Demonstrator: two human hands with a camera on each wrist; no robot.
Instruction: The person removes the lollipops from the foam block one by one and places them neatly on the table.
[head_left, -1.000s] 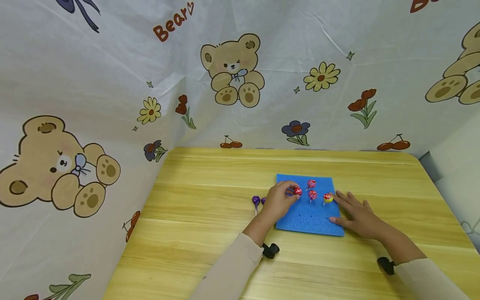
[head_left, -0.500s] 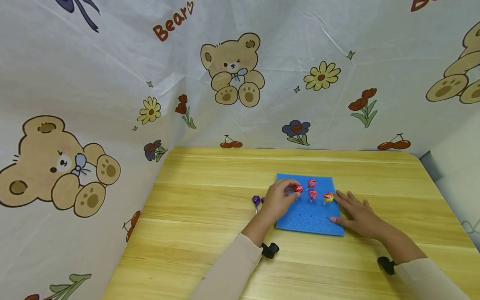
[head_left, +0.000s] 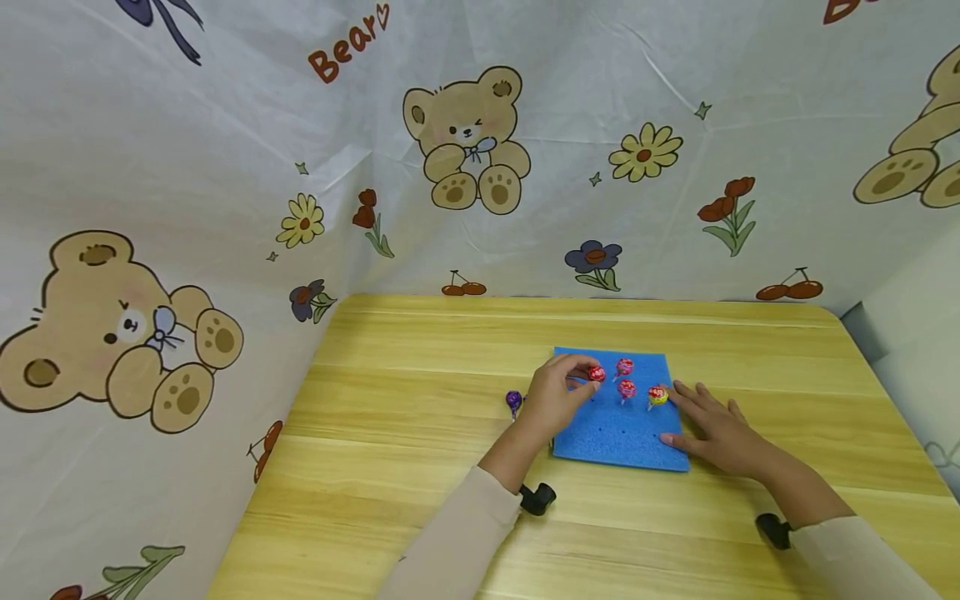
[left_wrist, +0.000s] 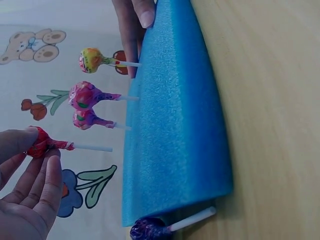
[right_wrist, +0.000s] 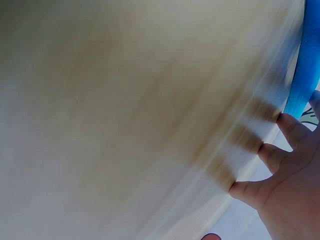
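My left hand [head_left: 553, 402] pinches a red-wrapped lollipop [head_left: 596, 373] by its head between thumb and fingers, over the far left part of a blue foam board [head_left: 622, 454]. In the left wrist view its white stick points at the board, the tip apart from the foam. Two pink lollipops [head_left: 627, 389] and a yellow-and-red lollipop [head_left: 657, 395] stand with their sticks in the board. My right hand [head_left: 716, 433] lies with spread fingers along the board's right edge, its thumb on the foam and other fingertips touching the table.
A purple lollipop [head_left: 513, 401] lies on the wooden table [head_left: 405, 467], left of the board and partly behind my left hand. Small dark holes dot the board's near half. A bear-print cloth [head_left: 525, 250] hangs behind the table.
My left hand has lifted the red lollipop slightly, up and away in the head view. It now covers the second purple lollipop seen earlier. The right hand stays in place.
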